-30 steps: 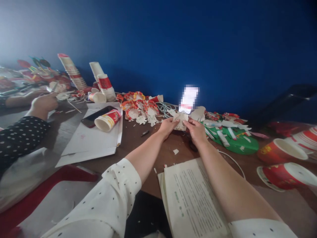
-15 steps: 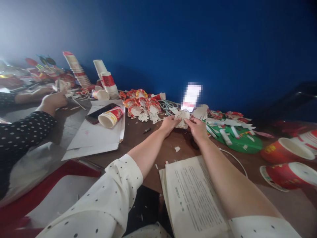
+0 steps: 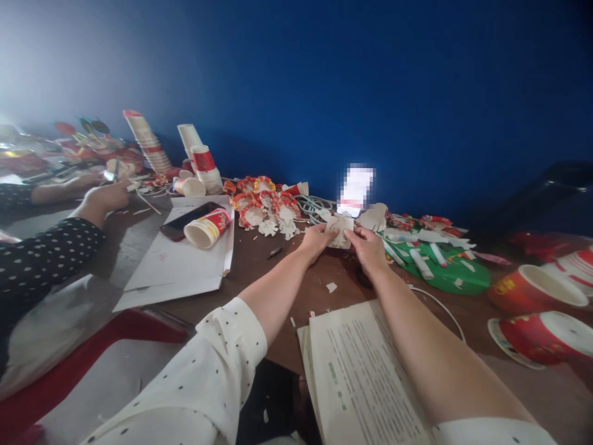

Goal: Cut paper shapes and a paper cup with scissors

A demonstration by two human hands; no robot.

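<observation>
Being pinched from both sides, a small, flat, roughly square piece of cream-coloured paper (image 3: 340, 233) is held towards the far edge of the brown surface (image 3: 254, 258). Its left side is gripped by the thumb and fingers of the bare left hand (image 3: 317, 242), its right side by those of the bare right hand (image 3: 369, 248), each grip being closed on it. Just beyond, a lit phone (image 3: 356, 188) with a blurred screen is stood by the far edge. To the left, red, yellow and white paper cut-outs (image 3: 266, 207) are heaped along that edge, with a pale looped cable (image 3: 311, 207) beside them. To the right, a round green sheet (image 3: 475, 281) is strewn with white paper scraps and rolls. At the near edge, a cream printed booklet (image 3: 356, 364) is laid; farther left, a red, yellow and white paper cup (image 3: 208, 227) is rested on its side.
</observation>
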